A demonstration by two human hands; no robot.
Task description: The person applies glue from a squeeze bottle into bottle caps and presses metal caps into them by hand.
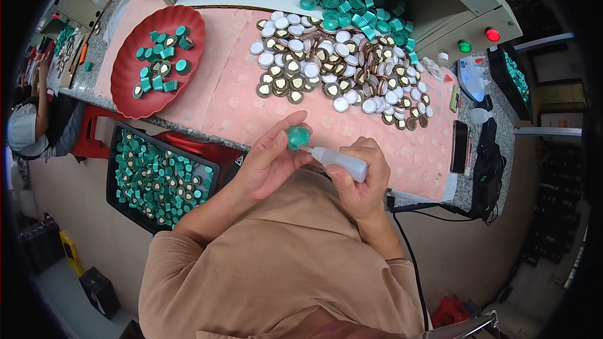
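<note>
Between the fingers of my left hand [269, 162] is a green fluted cap [298, 137], held up above the table's near edge. My right hand [363, 179] grips a translucent squeeze bottle [342, 161], its narrow tip pointing left and meeting the cap's rim; whether it touches I cannot tell. Beyond my hands lies a wide pile of round crimped discs [352, 69], some white side up, others dark-rimmed with pale centres. Behind them, loose green caps [358, 6] spill out of a grey box-like cabinet.
A red scalloped tray [119, 91] with green caps stands at the left on the pink cloth [232, 81]. Below it, a black bin [112, 182] holds many more. At the right are a phone [460, 146], a white bottle [472, 78] and a cable. Another person [38, 119] sits far left.
</note>
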